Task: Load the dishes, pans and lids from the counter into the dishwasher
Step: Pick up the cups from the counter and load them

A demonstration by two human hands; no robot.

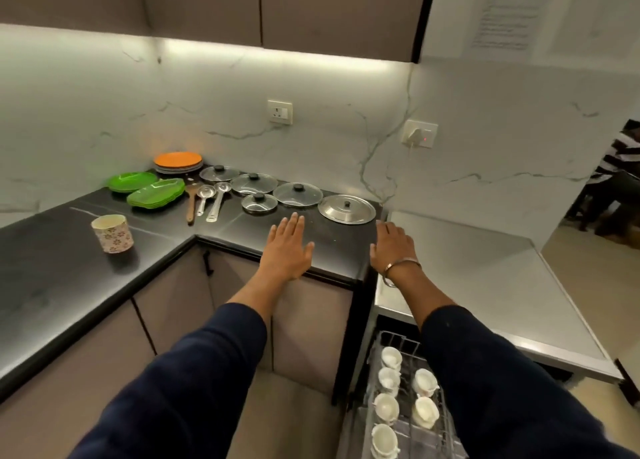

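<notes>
Both my hands reach out over the black counter, empty, fingers straight. My left hand hovers near the counter's front, below the lids. My right hand is at the counter's right end, just below a steel lid. Several glass lids with black knobs lie in a row behind. Left of them lie ladles, a wooden spatula, green plates and an orange plate on a stack. The pulled-out dishwasher rack at the bottom right holds several white cups.
A patterned cup stands on the left arm of the counter. The grey dishwasher top adjoins the counter on the right. Two wall sockets sit on the marble backsplash. A person in a striped shirt sits at the far right.
</notes>
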